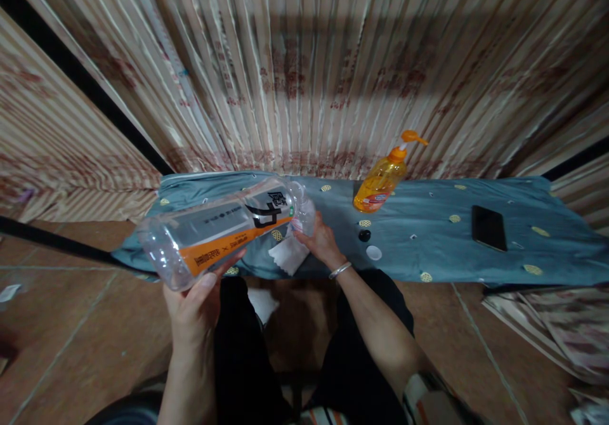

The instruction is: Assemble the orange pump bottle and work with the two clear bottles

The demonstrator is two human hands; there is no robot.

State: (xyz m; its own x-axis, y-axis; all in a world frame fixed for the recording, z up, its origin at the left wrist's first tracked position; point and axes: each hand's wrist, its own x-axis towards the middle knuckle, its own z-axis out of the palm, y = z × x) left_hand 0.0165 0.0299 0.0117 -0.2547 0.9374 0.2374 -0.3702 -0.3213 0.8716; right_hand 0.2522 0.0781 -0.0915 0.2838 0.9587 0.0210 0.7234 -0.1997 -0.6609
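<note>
My left hand (197, 304) holds a large clear plastic bottle (219, 231) by its lower end, tilted on its side, with a white and orange label. My right hand (321, 241) is at the bottle's neck, gripping it together with a piece of white tissue (289, 255). Both hands are over the near edge of a low table covered with a blue-grey cloth (428, 228). A silver bracelet sits on my right wrist.
On the cloth stand an orange pump bottle of liquid soap (380, 184), a small black cap (364, 235), a white cap (373, 252) and a black phone (488, 227). Striped curtains hang behind. More white tissue (263, 303) lies below, by my knees.
</note>
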